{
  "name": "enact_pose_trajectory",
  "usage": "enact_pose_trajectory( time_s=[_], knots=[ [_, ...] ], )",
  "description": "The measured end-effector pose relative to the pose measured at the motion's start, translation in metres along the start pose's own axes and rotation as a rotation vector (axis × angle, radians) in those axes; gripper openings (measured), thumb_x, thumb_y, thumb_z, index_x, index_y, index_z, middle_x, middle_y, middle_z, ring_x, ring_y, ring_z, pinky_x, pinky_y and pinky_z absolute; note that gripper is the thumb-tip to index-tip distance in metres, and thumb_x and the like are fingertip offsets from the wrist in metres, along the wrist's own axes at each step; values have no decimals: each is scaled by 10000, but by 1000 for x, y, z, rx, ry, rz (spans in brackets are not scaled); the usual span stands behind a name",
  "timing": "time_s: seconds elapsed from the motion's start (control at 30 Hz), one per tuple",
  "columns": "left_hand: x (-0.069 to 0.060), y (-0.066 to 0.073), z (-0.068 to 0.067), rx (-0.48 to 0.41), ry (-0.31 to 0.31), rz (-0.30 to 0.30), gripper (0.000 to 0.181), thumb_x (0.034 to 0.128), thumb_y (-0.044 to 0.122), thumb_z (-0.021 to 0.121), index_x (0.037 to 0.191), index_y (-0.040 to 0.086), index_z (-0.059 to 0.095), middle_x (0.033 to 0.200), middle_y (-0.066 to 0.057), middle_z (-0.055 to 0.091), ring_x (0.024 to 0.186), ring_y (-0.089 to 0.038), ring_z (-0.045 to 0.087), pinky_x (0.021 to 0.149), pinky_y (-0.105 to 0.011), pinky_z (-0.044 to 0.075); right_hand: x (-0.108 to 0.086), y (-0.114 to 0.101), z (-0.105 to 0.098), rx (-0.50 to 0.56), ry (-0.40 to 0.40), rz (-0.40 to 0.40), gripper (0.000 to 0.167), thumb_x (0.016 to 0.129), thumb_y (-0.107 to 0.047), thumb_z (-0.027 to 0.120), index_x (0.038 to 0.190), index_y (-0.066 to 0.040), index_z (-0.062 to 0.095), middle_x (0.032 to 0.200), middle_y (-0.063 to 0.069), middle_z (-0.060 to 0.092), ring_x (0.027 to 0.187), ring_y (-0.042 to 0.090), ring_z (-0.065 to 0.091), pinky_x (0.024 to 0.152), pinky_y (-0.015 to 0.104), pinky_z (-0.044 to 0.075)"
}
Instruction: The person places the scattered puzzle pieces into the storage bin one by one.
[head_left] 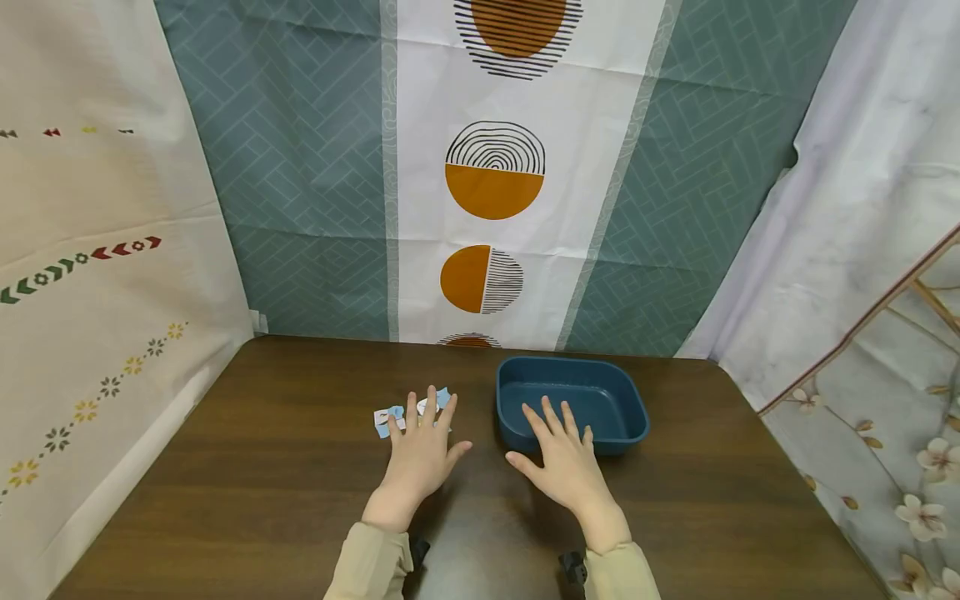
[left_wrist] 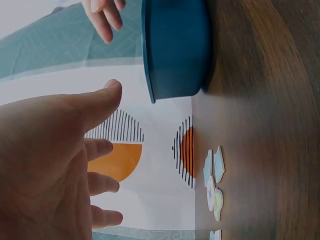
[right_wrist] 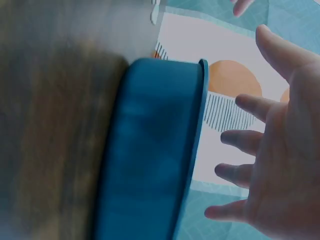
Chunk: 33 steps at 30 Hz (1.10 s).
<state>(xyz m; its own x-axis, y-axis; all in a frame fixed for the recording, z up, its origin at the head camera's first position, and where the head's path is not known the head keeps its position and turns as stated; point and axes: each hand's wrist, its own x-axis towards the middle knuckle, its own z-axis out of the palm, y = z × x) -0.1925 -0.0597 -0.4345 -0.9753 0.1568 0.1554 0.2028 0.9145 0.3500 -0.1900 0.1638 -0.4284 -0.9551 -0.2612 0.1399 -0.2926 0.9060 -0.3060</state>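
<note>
Several small flat pieces in light blue and white [head_left: 382, 417] lie on the wooden table left of centre in the head view, partly hidden by the left hand [head_left: 420, 454]. That hand hovers palm down with fingers spread, holding nothing. In the left wrist view the pieces [left_wrist: 218, 165] lie flat, apart from the hand [left_wrist: 60, 155]. A blue rectangular bin [head_left: 573, 400] stands to their right. Over its near rim the right hand [head_left: 566, 467] is held with spread fingers, also holding nothing. The right wrist view shows a gap between the bin [right_wrist: 150, 145] and the hand [right_wrist: 285, 145].
The dark wooden table [head_left: 247, 492] reaches back to a patterned curtain [head_left: 315, 167]. A white cloth with stitched motifs [head_left: 97, 333] hangs at the left, and a floral cloth [head_left: 885, 400] at the right.
</note>
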Motion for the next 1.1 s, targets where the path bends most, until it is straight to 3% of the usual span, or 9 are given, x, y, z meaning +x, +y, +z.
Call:
enact_pose_trajectory(
  time_s=[0.27,0.6,0.9,1.1],
  knots=[
    [0,-2,-2,-12,6,-5,702,937,461,597,1512,129,370,1600,-218,223,1459,-502,161,1069,-752,191,6,12,-17,33,26,21,732,927,-504,600,1520,-146,361,1583,189,291,1457,459,224,1059,740,232],
    [0,-5,-2,-22,23,-7,711,930,456,611,1511,122,372,1593,-224,237,1454,-507,171,1067,-753,194,9,40,-30,29,170,36,674,915,-329,683,1437,18,435,1445,272,465,1323,485,434,1041,626,381],
    [0,-6,-2,-28,40,-3,713,924,445,627,1506,116,379,1588,-230,248,1448,-511,185,1054,-757,214,8,61,-44,91,229,156,601,950,-254,641,1422,47,424,1376,296,514,1244,502,485,990,622,421],
    [0,-8,-2,-44,75,2,692,913,401,661,1485,103,412,1569,-242,285,1433,-520,219,1039,-766,226,6,83,-49,137,318,234,559,946,-199,634,1390,80,439,1277,299,577,1124,448,591,903,585,474]
  ],
)
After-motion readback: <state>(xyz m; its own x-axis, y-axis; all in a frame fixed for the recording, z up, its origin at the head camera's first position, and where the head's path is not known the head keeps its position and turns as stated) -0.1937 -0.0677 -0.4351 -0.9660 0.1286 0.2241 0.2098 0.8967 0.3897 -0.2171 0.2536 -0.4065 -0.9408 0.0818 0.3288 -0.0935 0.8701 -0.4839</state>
